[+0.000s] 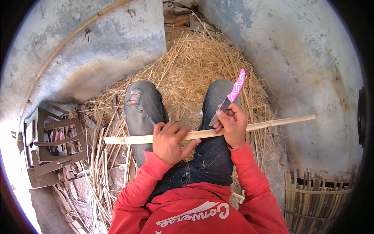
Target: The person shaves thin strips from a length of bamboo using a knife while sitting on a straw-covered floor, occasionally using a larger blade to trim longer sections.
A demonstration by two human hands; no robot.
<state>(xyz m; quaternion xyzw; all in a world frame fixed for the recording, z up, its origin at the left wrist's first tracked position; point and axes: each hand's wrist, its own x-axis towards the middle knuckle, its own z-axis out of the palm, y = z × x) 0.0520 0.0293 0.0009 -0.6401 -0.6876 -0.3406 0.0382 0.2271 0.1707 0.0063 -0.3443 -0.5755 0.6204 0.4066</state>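
Note:
A long, pale split-bamboo strip (pixel 206 134) lies crosswise over my thighs, its right end slightly higher in view. My left hand (pixel 166 143) is closed over it left of the middle, fingers bent across the top and thumb stretched along the near side. A knife with a pink, white-patterned handle (pixel 236 89) is in my right hand (pixel 234 125), pinched by its dark blade between thumb and fingers. The handle points up and away from me; the blade tip slants down toward the strip. The strip passes behind my right hand, whose lower fingers are partly hidden.
Beyond my knees rises a heap of shavings (pixel 202 54). Loose strips (pixel 99 183) lie to my left, near a dark angular frame (pixel 62 142). An upright-stick basket or fence (pixel 311 202) stands at the lower right. Walls (pixel 307 70) rise on both sides; a long pole (pixel 64 50) leans at left.

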